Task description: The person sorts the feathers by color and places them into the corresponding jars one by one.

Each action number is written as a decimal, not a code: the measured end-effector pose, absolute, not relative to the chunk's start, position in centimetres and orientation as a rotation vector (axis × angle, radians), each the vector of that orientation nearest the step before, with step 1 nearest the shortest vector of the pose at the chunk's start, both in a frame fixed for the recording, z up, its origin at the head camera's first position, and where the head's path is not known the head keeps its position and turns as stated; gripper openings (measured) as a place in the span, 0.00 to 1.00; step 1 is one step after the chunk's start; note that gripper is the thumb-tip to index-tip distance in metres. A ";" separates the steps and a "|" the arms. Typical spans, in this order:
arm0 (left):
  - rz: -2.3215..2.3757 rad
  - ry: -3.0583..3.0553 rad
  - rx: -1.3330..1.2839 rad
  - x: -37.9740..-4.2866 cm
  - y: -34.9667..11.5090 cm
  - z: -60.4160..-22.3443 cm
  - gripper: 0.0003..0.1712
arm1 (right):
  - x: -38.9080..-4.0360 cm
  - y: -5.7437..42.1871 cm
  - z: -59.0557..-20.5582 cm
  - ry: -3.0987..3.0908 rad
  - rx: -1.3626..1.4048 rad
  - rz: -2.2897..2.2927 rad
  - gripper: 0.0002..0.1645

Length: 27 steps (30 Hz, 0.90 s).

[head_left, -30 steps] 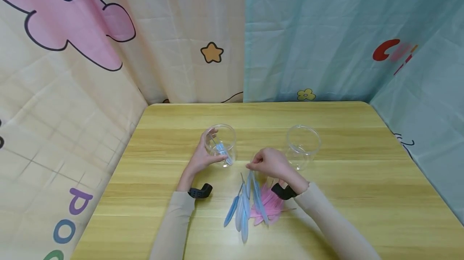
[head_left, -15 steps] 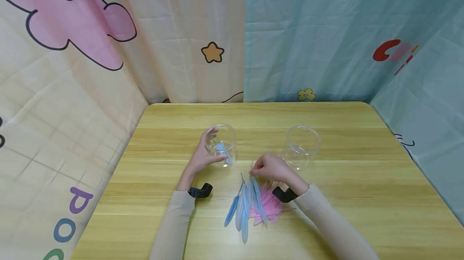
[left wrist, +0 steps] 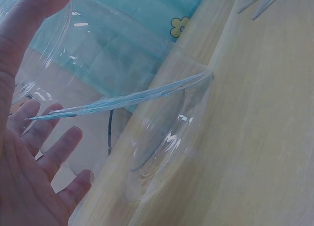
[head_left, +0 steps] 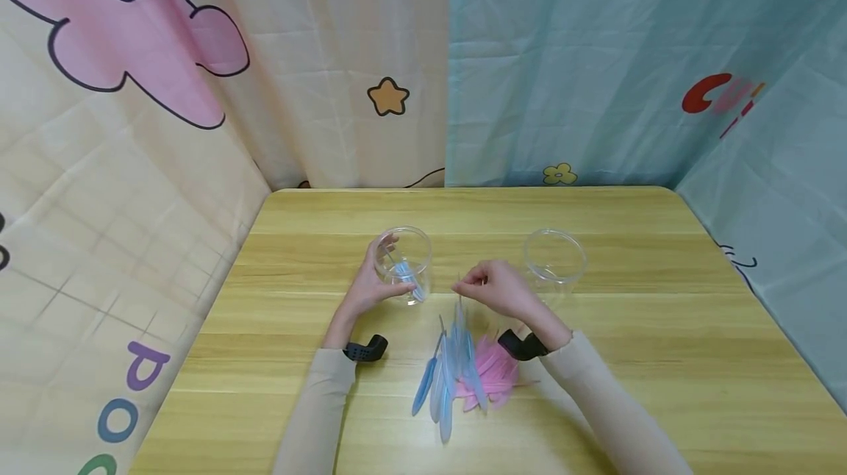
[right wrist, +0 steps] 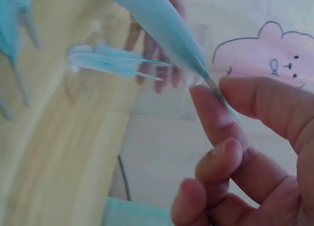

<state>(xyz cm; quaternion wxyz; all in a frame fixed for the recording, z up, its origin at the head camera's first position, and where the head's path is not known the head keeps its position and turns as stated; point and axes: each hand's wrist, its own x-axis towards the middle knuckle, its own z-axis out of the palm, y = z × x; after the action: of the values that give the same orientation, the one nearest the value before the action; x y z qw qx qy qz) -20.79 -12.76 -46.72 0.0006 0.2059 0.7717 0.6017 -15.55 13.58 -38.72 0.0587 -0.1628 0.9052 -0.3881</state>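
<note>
My left hand [head_left: 372,285] grips a clear plastic cup [head_left: 423,269] on the table, its thumb on the near side and its fingers round the far side. A few light blue feathers [left wrist: 117,102] lean slantwise inside that cup. Between thumb and index finger, my right hand [head_left: 498,290] pinches the quill of another light blue feather [right wrist: 169,32], whose vane hangs down over the pile. Below it, several blue feathers [head_left: 445,394] lie loosely fanned on the table. Pink feathers [head_left: 498,366] lie in a heap right beside them, partly under the blue ones.
A second clear cup [head_left: 556,280] stands to the right, just beyond my right hand, which partly covers it. The wooden table [head_left: 662,357] ends at the back against printed curtains [head_left: 562,63]. Each wrist wears a black camera band [head_left: 366,349].
My right hand dips to the blue feathers, then rises with a feather pinched by its quill. My left hand and its cup stay in place.
</note>
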 end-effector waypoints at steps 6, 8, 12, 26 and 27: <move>1.881 2.414 0.649 -20.6 -12.8 -46.2 0.59 | -16.0 12.4 -35.8 2.955 -0.524 -1.410 0.12; 1.879 2.435 0.646 -21.0 -12.9 -47.1 0.59 | -16.3 11.9 -34.9 2.999 -0.521 -1.512 0.12; 1.877 2.449 0.648 -21.0 -12.8 -47.2 0.58 | -17.0 10.9 -33.9 3.082 -0.587 -1.685 0.12; 1.884 2.437 0.649 -20.9 -12.8 -47.0 0.57 | -19.5 7.9 -35.5 3.310 -0.817 -1.380 0.11; 1.880 2.442 0.648 -20.9 -12.8 -47.0 0.57 | -19.5 7.9 -35.8 3.296 -0.794 -1.366 0.12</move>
<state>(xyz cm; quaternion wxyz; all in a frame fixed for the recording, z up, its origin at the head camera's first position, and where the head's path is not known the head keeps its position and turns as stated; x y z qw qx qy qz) -20.88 -12.78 -46.98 -0.0040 0.2058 0.7755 0.5969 -19.55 7.89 -35.77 -0.2538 -0.2101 0.8722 -0.3615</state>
